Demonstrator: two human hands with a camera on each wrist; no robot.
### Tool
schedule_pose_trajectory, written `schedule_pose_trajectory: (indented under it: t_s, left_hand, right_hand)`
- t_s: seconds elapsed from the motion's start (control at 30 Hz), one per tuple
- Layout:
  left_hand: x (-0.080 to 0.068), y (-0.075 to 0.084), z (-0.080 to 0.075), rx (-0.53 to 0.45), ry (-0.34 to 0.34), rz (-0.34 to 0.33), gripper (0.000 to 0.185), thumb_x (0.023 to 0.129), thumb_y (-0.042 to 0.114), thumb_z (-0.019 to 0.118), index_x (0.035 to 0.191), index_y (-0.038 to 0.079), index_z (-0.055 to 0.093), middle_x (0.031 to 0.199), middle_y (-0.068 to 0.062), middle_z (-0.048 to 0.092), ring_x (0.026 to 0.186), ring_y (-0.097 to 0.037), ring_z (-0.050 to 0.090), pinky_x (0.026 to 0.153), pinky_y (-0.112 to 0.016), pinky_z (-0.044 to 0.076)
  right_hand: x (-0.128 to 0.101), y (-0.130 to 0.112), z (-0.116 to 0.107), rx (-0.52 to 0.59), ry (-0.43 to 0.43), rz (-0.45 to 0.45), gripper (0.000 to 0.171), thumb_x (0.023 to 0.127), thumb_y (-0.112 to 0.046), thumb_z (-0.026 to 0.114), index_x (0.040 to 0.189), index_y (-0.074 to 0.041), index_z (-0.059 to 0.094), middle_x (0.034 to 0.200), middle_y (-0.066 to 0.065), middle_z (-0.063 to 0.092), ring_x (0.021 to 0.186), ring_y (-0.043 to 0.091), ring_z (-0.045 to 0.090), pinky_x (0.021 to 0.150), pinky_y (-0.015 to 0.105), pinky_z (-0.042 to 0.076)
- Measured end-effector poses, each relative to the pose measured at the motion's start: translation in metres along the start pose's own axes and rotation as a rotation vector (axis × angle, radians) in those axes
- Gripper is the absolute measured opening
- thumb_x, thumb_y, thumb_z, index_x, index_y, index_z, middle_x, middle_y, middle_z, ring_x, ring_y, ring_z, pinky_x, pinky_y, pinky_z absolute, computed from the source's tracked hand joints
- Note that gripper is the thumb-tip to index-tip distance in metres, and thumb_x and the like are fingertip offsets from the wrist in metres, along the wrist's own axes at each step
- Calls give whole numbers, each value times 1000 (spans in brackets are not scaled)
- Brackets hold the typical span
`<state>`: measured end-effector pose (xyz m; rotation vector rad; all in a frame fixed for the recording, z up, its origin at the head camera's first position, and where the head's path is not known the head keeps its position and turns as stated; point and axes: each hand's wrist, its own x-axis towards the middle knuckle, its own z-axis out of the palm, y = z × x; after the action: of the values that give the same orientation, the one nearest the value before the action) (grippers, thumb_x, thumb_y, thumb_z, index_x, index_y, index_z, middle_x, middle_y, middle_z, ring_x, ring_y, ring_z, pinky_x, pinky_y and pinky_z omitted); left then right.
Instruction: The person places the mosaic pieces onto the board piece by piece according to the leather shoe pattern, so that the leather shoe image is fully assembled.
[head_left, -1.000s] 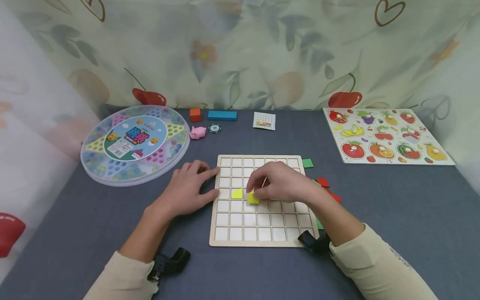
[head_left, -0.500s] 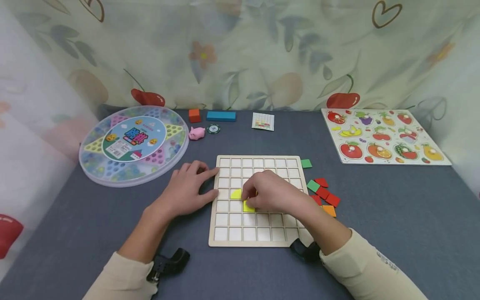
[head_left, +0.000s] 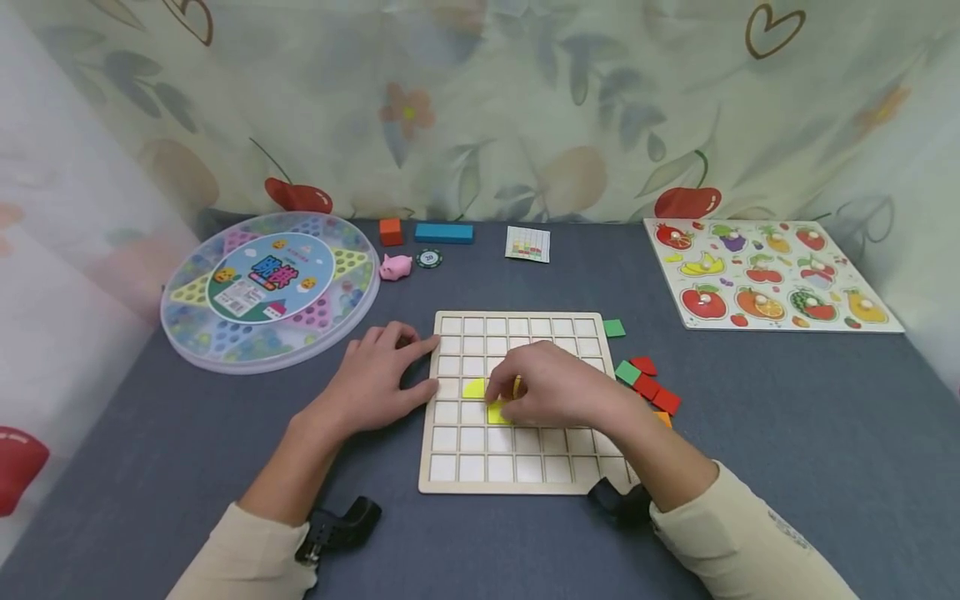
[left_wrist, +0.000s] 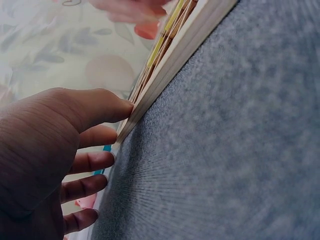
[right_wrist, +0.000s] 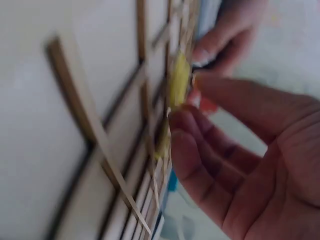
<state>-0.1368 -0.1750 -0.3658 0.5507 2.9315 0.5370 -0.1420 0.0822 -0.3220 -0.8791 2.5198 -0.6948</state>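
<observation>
The desk [head_left: 750,433] has a dark blue cloth. On it lies a round game box [head_left: 268,287]; its label carries blue characters that I cannot read clearly. At the far right is a fruit puzzle [head_left: 772,275]. In the middle lies a wooden grid board [head_left: 517,467]. The left hand [head_left: 375,379] rests beside it, grip spread, with straight fingers pressed against the board's left edge. The right hand [head_left: 551,387] is over the board's centre, and its grip pinches a yellow tile [head_left: 497,412] at a cell, just below another yellow tile [head_left: 473,387] already lying there. To do this well, I think the tile should be kept flat and square to the cell, then pushed down gently while the other hand keeps the board steady. Loose tiles [head_left: 645,385] lie right of the board. A small card [head_left: 528,243] has coloured squares, nothing readable.
</observation>
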Motion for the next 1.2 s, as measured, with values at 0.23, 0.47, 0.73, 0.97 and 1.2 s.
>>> schedule_pose_trajectory:
  t_s: [0.23, 0.47, 0.73, 0.97, 1.2]
  left_hand:
    - [0, 0, 1, 8, 5, 3, 62, 98, 41, 66, 155, 20, 51, 139, -13, 51, 121, -32, 43, 95, -53, 37]
    - [-2, -1, 1, 0, 7, 4, 61, 98, 40, 66, 154, 20, 51, 140, -13, 51, 123, -34, 43, 97, -54, 37]
    - [-1, -1, 0, -4, 13, 12, 62, 98, 39, 68, 154, 19, 52, 139, -14, 51, 123, -35, 42, 97, -55, 36]
    - [0, -1, -1, 3, 15, 15, 63, 98, 40, 67, 154, 18, 51, 140, -14, 51, 123, -34, 43, 98, -55, 37]
    - [-1, -2, 1, 1, 10, 14, 63, 97, 40, 68, 154, 19, 51, 140, -14, 51, 122, -34, 43, 98, -55, 37]
  right_hand:
    - [-27, 16, -22, 50, 1, -10, 16, 90, -8, 75, 102, -16, 81, 98, -5, 75, 86, 10, 66, 79, 31, 53]
    - [-60, 38, -39, 44, 46, 54, 15, 90, -11, 78, 104, -17, 80, 100, -3, 75, 85, 10, 65, 75, 31, 54]
    - [-97, 74, -43, -14, 50, 199, 21, 87, -18, 81, 108, -17, 78, 96, -6, 70, 84, 12, 59, 71, 28, 51]
    - [-114, 94, -39, -80, 56, 274, 23, 83, -20, 86, 104, -17, 77, 92, -6, 68, 81, 12, 58, 70, 30, 50]
    - [-118, 99, -28, -150, 65, 292, 24, 82, -14, 86, 104, -11, 77, 84, -4, 61, 78, 14, 53, 69, 32, 47]
